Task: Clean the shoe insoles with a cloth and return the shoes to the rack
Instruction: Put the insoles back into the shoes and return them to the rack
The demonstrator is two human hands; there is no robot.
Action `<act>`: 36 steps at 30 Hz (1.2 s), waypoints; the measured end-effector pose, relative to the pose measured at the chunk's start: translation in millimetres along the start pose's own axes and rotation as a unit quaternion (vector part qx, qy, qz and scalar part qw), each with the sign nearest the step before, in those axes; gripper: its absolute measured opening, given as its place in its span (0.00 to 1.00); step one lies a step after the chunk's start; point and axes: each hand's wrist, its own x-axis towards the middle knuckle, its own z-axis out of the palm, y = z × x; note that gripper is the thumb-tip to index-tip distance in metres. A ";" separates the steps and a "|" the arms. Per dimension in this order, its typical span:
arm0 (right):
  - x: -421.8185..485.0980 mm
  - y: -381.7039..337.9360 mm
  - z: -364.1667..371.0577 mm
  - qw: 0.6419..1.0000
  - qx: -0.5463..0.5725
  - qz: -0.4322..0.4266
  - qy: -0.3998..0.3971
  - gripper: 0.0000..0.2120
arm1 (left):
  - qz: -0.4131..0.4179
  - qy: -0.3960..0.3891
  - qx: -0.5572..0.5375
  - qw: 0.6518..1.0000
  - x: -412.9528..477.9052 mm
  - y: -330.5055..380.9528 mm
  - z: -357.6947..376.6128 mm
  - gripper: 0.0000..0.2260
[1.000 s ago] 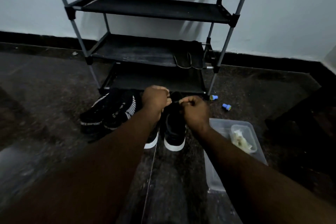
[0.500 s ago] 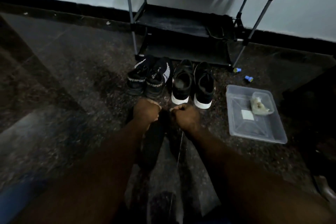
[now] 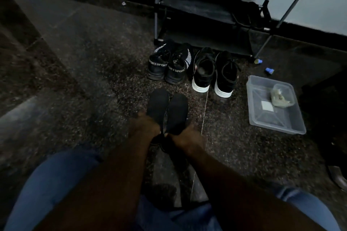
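Grip: flat black insoles [image 3: 177, 114] were held by left hand [image 3: 144, 127] and right hand [image 3: 185, 137].
Advice: they were best laid flat, left of the clear plastic tray [image 3: 272, 118].

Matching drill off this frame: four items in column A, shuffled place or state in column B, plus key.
A
1. insoles
2. white-soled shoes
3. SPORT shoes
4. clear tray

B
a. far right on the floor, small tub inside
b. leftmost pair before the rack
c. one in the left hand, one in the right hand
d. between SPORT shoes and clear tray

Pairs: 1-c, 2-d, 3-b, 4-a
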 end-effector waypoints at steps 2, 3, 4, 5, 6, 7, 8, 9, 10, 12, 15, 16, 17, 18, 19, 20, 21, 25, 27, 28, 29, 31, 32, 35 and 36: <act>-6.9 3.2 14.9 1.000 -0.017 -0.008 0.007 0.44 | 0.002 -0.010 0.007 1.000 -6.9 -2.7 3.3 0.44; -5.9 3.5 23.1 0.999 -0.029 -0.016 0.020 0.41 | 0.007 0.000 0.011 1.000 -8.6 -3.4 5.1 0.39; -5.7 3.8 28.7 0.998 -0.041 -0.021 0.037 0.36 | 0.015 0.012 0.023 1.000 -13.0 -2.8 5.7 0.35; -4.8 3.5 31.4 0.998 -0.044 -0.015 0.049 0.32 | 0.023 0.026 0.037 0.999 -15.0 -2.0 7.3 0.32; -3.7 4.0 32.4 0.998 -0.030 -0.001 0.053 0.29 | 0.024 0.028 0.038 0.999 -11.1 -3.1 10.3 0.30; -3.7 4.4 30.7 0.999 -0.008 0.013 0.049 0.26 | 0.024 0.027 0.021 0.999 -7.2 -4.2 12.5 0.28; -1.4 6.2 28.5 0.999 0.015 0.021 0.045 0.23 | 0.019 0.022 -0.012 1.000 -5.0 -3.9 12.3 0.26; 0.6 8.4 25.4 0.999 0.033 0.024 0.036 0.19 | 0.005 0.008 -0.059 0.998 -4.3 -3.7 10.5 0.22; 1.6 10.0 20.1 0.998 0.053 0.026 0.026 0.15 | -0.001 0.001 -0.114 0.993 -2.2 -2.6 10.4 0.19; 2.7 11.8 12.4 0.992 0.115 0.032 0.027 0.09 | 0.002 -0.007 -0.230 0.973 -3.0 0.6 11.0 0.14; 3.8 8.8 -4.3 0.975 0.217 0.021 0.040 0.04 | 0.005 -0.021 -0.436 0.900 -24.4 14.8 5.6 0.10; 6.7 7.2 -7.3 0.969 0.241 0.018 0.044 0.04 | 0.012 -0.020 -0.474 0.880 -32.3 19.4 2.8 0.11; 10.7 5.7 -10.1 0.961 0.272 0.009 0.046 0.04 | 0.023 -0.015 -0.491 0.870 -38.9 24.2 0.7 0.12; 13.3 4.1 -15.0 0.952 0.302 -0.001 0.048 0.05 | 0.038 -0.014 -0.507 0.861 -45.0 28.3 -1.5 0.13; 25.2 6.7 -14.0 0.944 0.326 -0.012 0.052 0.06 | 0.052 -0.017 -0.517 0.854 -49.3 31.6 -4.4 0.14; 33.3 6.3 -16.9 0.937 0.343 -0.025 0.058 0.07 | 0.067 -0.015 -0.529 0.846 -52.3 35.7 -8.4 0.16; 33.0 1.9 -24.9 0.929 0.362 -0.036 0.064 0.06 | 0.081 -0.011 -0.539 0.838 -54.5 40.5 -13.2 0.18; 16.6 -22.2 -71.7 0.889 0.448 -0.051 0.073 0.07 | 0.145 -0.016 -0.557 0.817 -62.9 67.2 -44.2 0.25; 22.0 -28.5 -89.9 0.877 0.469 -0.063 0.087 0.06 | 0.179 -0.027 -0.549 0.816 -65.9 82.3 -61.9 0.25; 24.0 -32.4 -101.2 0.867 0.485 -0.071 0.088 0.06 | 0.196 -0.032 -0.546 0.814 -65.4 91.6 -70.6 0.25; 27.1 -35.7 -110.4 0.858 0.501 -0.078 0.088 0.05 | 0.207 -0.037 -0.544 0.812 -64.5 100.1 -78.5 0.25; 39.3 -45.0 -132.2 0.847 0.515 -0.089 0.098 0.05 | 0.221 -0.041 -0.541 0.811 -60.1 121.8 -96.0 0.27; 49.0 -49.3 -142.7 0.843 0.520 -0.092 0.101 0.05 | 0.224 -0.040 -0.540 0.810 -57.5 133.1 -104.7 0.27; 82.0 -72.1 -179.3 0.825 0.544 -0.113 0.102 0.05 | 0.239 -0.046 -0.530 0.812 -43.5 175.1 -131.5 0.28; 93.4 -81.1 -192.0 0.822 0.547 -0.120 0.104 0.05 | 0.245 -0.049 -0.527 0.813 -38.4 188.8 -139.8 0.28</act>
